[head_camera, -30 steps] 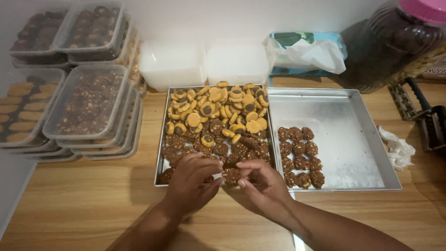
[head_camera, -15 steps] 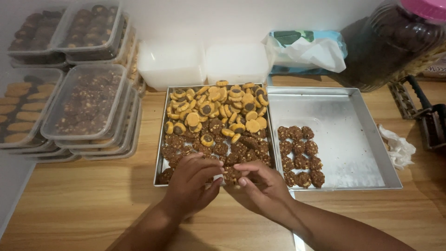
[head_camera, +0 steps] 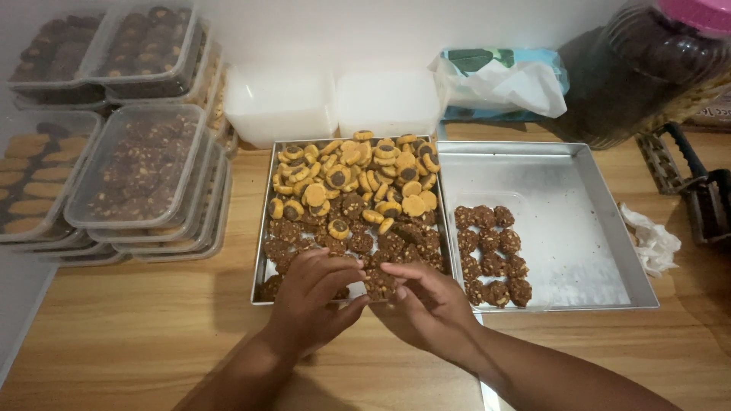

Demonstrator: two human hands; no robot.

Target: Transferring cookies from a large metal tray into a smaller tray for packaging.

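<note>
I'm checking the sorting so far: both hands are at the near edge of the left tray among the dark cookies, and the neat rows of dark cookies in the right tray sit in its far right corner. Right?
Not quite. In the head view both hands, left hand and right hand, are at the left tray's near edge among the dark cookies, but the neat rows lie along the right tray's left side, near its front.

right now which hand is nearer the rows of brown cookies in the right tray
Right. The right hand sits just left of the rows of brown cookies; the left hand lies farther left, over the left tray.
</note>
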